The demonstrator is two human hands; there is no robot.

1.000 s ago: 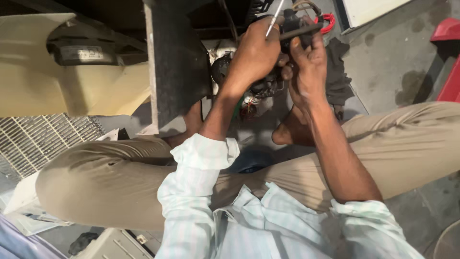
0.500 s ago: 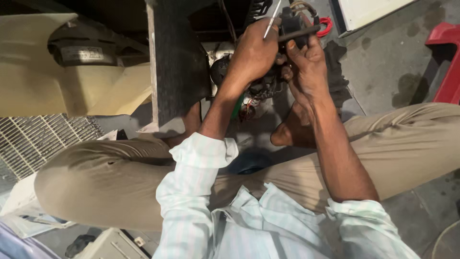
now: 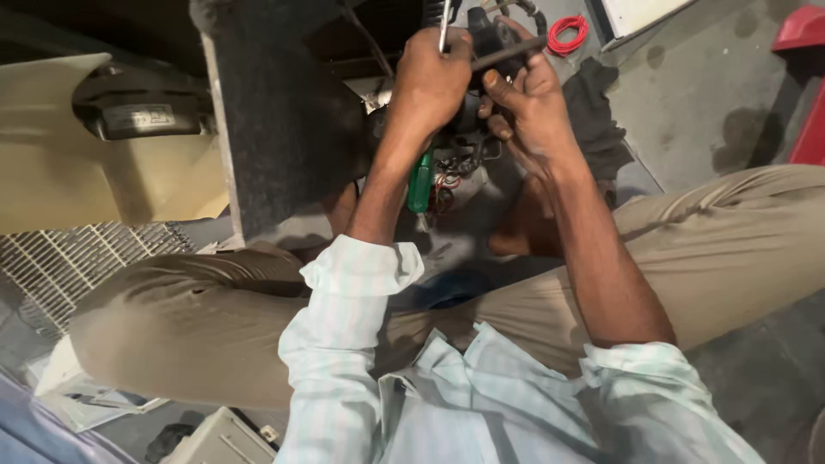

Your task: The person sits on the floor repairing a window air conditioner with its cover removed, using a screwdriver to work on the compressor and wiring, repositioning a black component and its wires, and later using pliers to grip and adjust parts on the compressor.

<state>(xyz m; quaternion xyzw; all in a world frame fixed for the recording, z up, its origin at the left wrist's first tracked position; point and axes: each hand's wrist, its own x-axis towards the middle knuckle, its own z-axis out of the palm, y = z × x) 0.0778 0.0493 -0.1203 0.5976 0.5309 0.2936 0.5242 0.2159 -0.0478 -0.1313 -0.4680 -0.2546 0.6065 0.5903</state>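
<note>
Gripping: left hand point(image 3: 430, 82) closed round a thin metal rod point(image 3: 443, 30).
Right hand point(image 3: 528, 107): clasping the dark motor part point(image 3: 481, 39).
Beyond: red wire coil point(image 3: 567, 33).

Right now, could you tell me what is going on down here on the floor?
A person sits on the grey concrete floor with knees apart, both hands on a small dark machine part with wires held between the legs. The left hand grips a thin metal tool shaft, and a green handle shows below that wrist. The right hand steadies the part, touching a dark rod. A red wire coil lies beyond.
</note>
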